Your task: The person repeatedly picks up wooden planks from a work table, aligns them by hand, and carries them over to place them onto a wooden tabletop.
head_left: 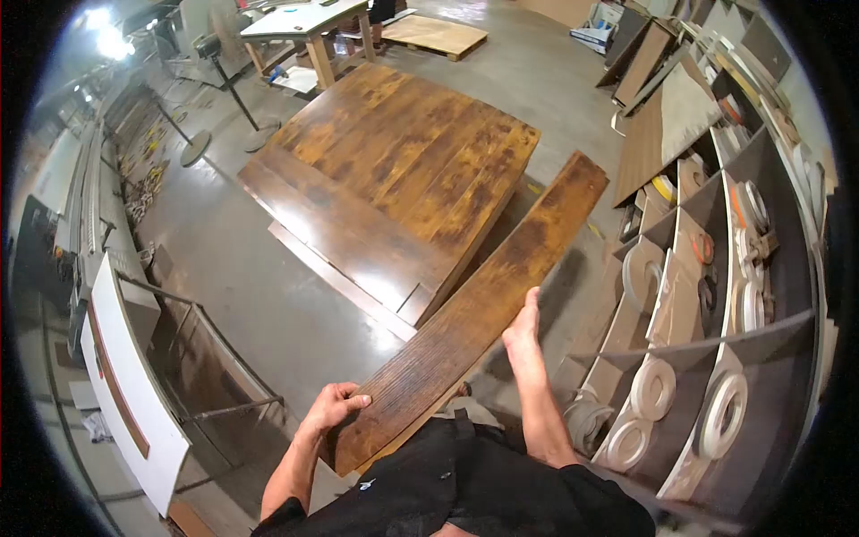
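Observation:
A long brown wood-grain board (479,304) slants across in front of my body, its near end by my waist and its far end up to the right. My left hand (335,405) grips the near end, with the thumb on the top face. Farther along, my right hand (523,324) holds the right edge, thumb up against it and the other fingers hidden beneath. Just beyond the board lies a stack of wide panels (403,152) with the same wood-grain finish. One darker, glossy board (344,228) lies along the stack's near left side.
Shelving (684,349) with rolls of edge banding (725,415) stands close on my right. A metal-framed rack with a white panel (134,385) is on the left. Behind the stack are a white-topped table (300,18), a wooden pallet (436,36) and a post stand (234,94).

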`<state>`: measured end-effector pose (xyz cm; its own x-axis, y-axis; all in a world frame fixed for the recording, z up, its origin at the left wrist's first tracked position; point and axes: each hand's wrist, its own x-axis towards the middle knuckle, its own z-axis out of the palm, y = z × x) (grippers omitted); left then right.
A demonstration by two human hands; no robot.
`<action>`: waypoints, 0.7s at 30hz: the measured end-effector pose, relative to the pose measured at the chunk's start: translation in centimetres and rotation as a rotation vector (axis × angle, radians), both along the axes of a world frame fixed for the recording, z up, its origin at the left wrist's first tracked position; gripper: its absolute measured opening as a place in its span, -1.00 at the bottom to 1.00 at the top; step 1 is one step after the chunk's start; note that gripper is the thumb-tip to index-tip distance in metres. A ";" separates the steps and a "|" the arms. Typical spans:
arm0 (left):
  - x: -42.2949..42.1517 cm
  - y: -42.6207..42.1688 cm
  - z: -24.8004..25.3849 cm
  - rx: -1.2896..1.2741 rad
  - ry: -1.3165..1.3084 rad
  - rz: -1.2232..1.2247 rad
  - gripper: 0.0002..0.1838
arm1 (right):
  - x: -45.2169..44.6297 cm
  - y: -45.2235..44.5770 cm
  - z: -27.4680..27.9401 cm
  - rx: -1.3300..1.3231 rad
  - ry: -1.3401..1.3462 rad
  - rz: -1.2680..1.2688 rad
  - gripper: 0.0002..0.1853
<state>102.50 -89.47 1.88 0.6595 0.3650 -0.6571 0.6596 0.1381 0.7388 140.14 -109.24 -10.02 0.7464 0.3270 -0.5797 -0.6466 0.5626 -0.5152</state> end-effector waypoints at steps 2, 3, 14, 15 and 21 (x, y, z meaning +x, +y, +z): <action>3.5 -1.3 0.4 0.033 0.005 -0.002 -0.68 | 3.6 -1.2 3.0 0.007 -0.033 -0.018 -0.19; 5.2 -2.0 0.5 0.028 0.001 0.014 -0.68 | 5.3 -1.5 4.1 0.025 -0.066 -0.013 -0.19; 27.3 -1.3 -2.6 0.017 -0.082 0.341 -0.77 | 39.4 -2.7 1.9 -0.469 -0.241 -0.202 -0.29; 30.7 -0.4 -2.9 -0.022 -0.089 0.379 -0.78 | 43.7 -2.7 1.6 -0.451 -0.246 -0.212 -0.31; 48.8 5.2 -13.0 0.161 -0.124 0.524 -0.58 | 60.6 -3.5 3.9 -0.586 -0.367 -0.230 -0.33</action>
<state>151.32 -84.26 -11.10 0.4322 0.7538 -0.4949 0.4399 0.3029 0.8454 200.78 -112.70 -6.15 0.9389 -0.1490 -0.3102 -0.2724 0.2288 -0.9346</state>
